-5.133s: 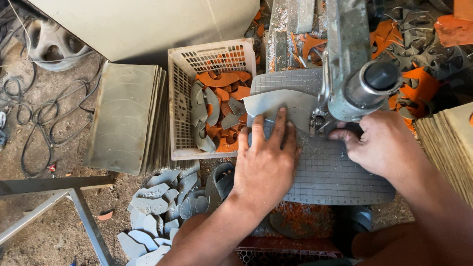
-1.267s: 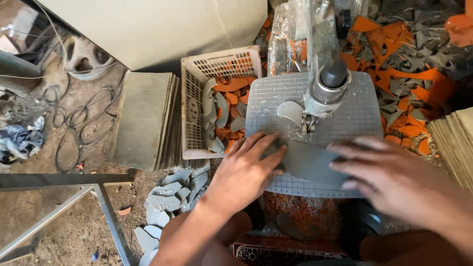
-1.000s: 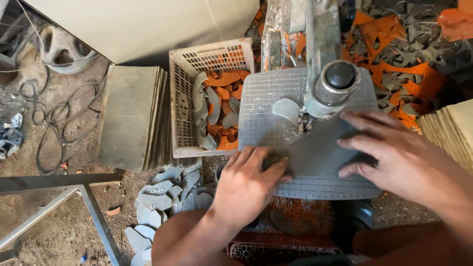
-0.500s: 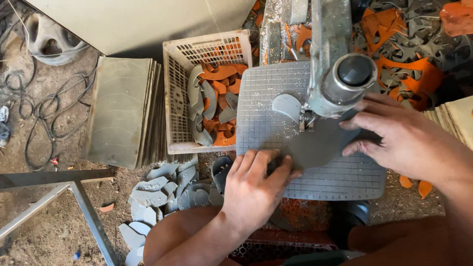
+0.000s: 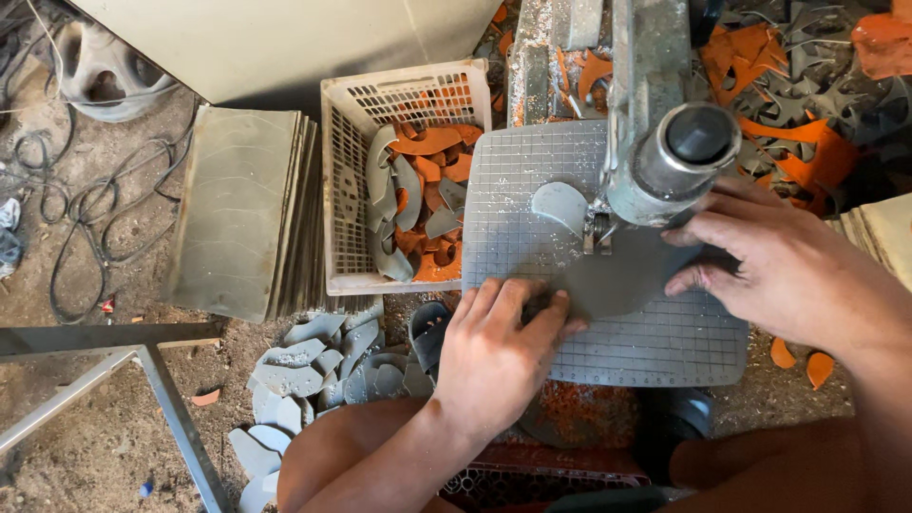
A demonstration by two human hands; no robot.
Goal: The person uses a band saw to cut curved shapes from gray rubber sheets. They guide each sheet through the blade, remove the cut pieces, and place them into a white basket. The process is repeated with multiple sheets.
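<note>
A grey flat sheet piece (image 5: 613, 275) lies on the gridded cutting table (image 5: 532, 190) under the machine's cylindrical head (image 5: 679, 161). My left hand (image 5: 499, 356) presses its near-left edge with fingers curled over it. My right hand (image 5: 779, 266) holds its right side, fingers spread flat beside the blade. A small rounded grey offcut (image 5: 560, 204) sits on the table left of the blade.
A white plastic crate (image 5: 347, 190) with several grey and orange cut pieces stands left of the table. A stack of grey sheets (image 5: 237, 218) lies further left. Cut grey pieces (image 5: 304, 366) pile on the ground by my knee. Orange scraps (image 5: 817, 85) lie behind.
The grey sheet has been turned and fed against the blade, and it looks smaller and rounder. My left hand slid nearer me. The rounded offcut now lies left of the blade.
</note>
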